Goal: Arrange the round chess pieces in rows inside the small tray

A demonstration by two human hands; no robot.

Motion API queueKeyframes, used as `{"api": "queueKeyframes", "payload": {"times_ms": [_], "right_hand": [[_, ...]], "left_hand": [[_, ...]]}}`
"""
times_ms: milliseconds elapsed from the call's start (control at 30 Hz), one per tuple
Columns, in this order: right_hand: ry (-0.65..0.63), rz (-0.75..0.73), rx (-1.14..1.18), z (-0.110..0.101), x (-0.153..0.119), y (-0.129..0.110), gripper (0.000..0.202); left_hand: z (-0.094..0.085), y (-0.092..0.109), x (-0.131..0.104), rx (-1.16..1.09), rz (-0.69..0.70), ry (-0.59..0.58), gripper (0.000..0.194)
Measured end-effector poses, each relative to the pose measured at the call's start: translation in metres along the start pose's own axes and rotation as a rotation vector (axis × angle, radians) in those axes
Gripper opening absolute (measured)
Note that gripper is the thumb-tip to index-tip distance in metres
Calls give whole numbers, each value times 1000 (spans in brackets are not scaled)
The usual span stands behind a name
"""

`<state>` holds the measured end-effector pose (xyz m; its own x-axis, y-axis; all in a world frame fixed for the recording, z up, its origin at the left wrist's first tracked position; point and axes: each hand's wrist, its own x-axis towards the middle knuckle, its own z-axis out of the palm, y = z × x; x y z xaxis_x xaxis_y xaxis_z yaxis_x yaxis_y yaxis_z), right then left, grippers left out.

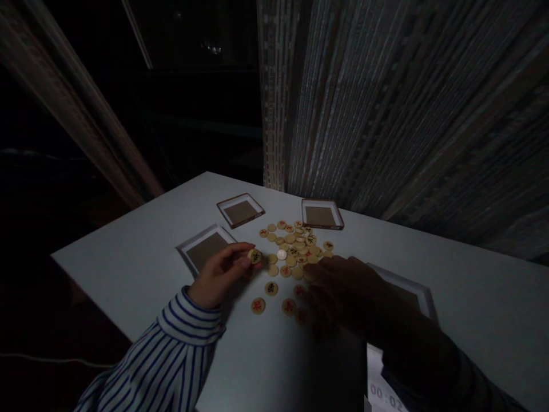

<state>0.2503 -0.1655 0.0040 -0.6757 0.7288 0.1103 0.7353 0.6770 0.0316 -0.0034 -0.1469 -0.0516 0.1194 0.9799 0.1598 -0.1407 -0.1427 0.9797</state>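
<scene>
Here, the left hand's fingers pinch a round piece above the worktop; the right hand reaches over the piece pile, its grip unclear.

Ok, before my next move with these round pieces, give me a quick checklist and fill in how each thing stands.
1. Left hand has one piece, black-marked, in its fingers: ok.
2. Right hand, over the near right side of the spread, holds a piece: cannot tell, too dark.
3. Far left tray and far right tray in full view: ok.
4. Near right tray in full view: not ok, right forearm covers part.
5. All loose pieces marked side up: not ok, some, like the plain piece, show no mark.
6. Timer fully readable: not ok, partly hidden.
</scene>
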Motion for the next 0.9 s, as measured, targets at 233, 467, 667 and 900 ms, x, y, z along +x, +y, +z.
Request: {"api": "queueKeyframes", "payload": {"times_ms": [233, 467, 667, 900], "right_hand": [[-43, 28, 10, -5, 2, -3, 17], [-41, 21, -20, -5, 1, -2, 21], [-32, 35, 13, -5, 2, -2, 18], [-22, 19, -1, -4, 0, -2, 21]], "left_hand": [[-1, 2, 1, -95, -61, -12, 32], [-4, -3, -1, -33, -93, -29, 35], [-2, -1, 0, -26, -102, -40, 36], [0, 6, 2, 2, -140, -14, 33]]}}
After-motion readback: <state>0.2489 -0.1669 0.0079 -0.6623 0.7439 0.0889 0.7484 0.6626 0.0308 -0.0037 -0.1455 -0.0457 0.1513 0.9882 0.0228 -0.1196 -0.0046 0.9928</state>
